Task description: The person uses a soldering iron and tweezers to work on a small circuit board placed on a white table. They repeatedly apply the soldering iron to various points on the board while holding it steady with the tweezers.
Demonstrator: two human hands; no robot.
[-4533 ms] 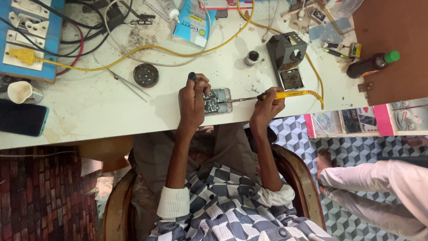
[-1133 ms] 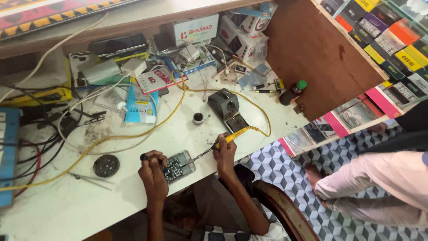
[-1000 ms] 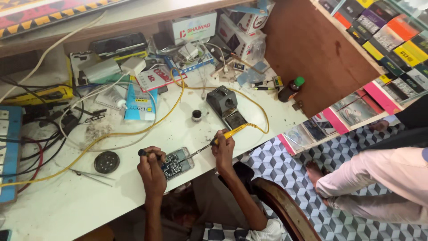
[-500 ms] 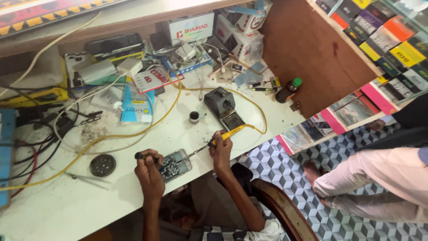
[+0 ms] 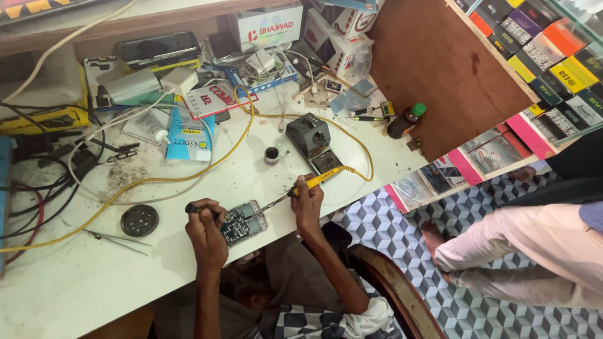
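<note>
The right hand pinches a yellow soldering iron; the left hand, closed around a dark tool, steadies the thin, fragile circuit board near the counter's front edge.

The opened phone lies flat, circuitry up, at lower centre; my yellow-handled iron slants down-left, tip on its board.

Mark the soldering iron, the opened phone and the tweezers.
soldering iron (image 5: 314, 181), head view, on its yellow handle
opened phone (image 5: 242, 223), head view, middle of the exposed board
tweezers (image 5: 116, 239), head view, mid-length of the metal arms
</note>
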